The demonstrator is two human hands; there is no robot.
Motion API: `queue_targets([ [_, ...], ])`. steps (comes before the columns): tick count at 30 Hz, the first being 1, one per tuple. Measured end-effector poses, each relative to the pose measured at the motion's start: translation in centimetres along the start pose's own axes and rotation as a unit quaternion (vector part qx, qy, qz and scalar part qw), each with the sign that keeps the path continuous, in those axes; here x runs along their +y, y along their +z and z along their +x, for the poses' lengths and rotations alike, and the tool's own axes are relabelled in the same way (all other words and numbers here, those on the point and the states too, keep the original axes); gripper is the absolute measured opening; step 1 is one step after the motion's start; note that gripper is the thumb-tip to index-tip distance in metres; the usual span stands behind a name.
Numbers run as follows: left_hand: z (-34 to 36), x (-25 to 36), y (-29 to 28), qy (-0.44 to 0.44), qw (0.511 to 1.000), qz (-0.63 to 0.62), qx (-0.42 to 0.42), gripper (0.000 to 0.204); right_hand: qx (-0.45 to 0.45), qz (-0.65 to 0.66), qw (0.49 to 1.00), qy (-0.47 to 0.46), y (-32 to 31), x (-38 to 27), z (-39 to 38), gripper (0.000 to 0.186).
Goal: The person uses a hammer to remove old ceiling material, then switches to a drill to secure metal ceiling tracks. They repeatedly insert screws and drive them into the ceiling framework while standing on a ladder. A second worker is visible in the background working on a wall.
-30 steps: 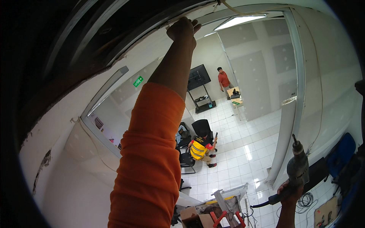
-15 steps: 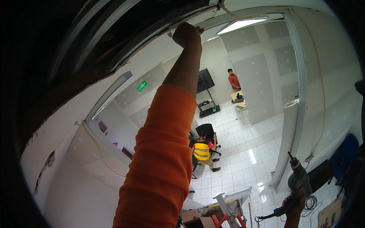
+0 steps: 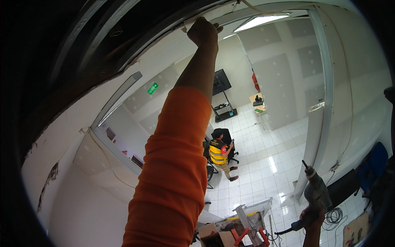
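My left arm, in an orange sleeve, stretches up through the middle of the view. My left hand [image 3: 203, 33] is closed at the broken lower edge of the ceiling board [image 3: 164, 43], its back toward me and a fingertip or two poking out on the right. Whatever it grips is hidden behind the fingers. At the lower right, my right hand [image 3: 312, 217] wraps round the handle of a grey power drill [image 3: 317, 192], whose bit points up and slightly left. A dark cable runs from the drill's handle.
A metal-framed opening [image 3: 323, 66] surrounds the room beyond. Below stand a stepladder with red parts [image 3: 249, 234] and an open cardboard box [image 3: 216, 236]. A person in a yellow vest [image 3: 218, 151] sits on a chair. Coiled cable [image 3: 334, 218] and a blue chair [image 3: 372, 166] are at right.
The drill in my right hand has shifted left and slightly up. My left hand stays by the ceiling edge. The seated person has raised their head; the person in red is now mostly behind the wall.
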State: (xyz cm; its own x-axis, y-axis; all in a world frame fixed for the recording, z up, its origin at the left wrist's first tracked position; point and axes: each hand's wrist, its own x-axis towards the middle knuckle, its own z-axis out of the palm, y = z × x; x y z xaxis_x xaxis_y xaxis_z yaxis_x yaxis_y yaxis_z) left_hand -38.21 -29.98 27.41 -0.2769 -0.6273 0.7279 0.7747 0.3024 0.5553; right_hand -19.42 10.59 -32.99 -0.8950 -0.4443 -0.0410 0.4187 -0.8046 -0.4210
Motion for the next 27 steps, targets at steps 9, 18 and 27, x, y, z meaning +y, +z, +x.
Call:
queue_targets([
  [9, -6.1, 3.4, -2.6, -0.042, 0.962, 0.211, -0.167, 0.063, -0.112, 0.021, 0.993, -0.043, 7.2, 0.2, 5.3, 0.076],
  [18, -2.3, 5.3, -0.8, -0.063, 0.982, 0.121, -0.132, 0.040, -0.138, 0.045, 0.988, -0.052, 9.1, 1.3, 6.1, 0.083],
  [27, -0.7, 3.6, -0.9, -0.067, 0.995, 0.060, -0.034, 0.019, -0.147, 0.034, 0.986, -0.074, 4.7, -0.2, 4.3, 0.080],
])
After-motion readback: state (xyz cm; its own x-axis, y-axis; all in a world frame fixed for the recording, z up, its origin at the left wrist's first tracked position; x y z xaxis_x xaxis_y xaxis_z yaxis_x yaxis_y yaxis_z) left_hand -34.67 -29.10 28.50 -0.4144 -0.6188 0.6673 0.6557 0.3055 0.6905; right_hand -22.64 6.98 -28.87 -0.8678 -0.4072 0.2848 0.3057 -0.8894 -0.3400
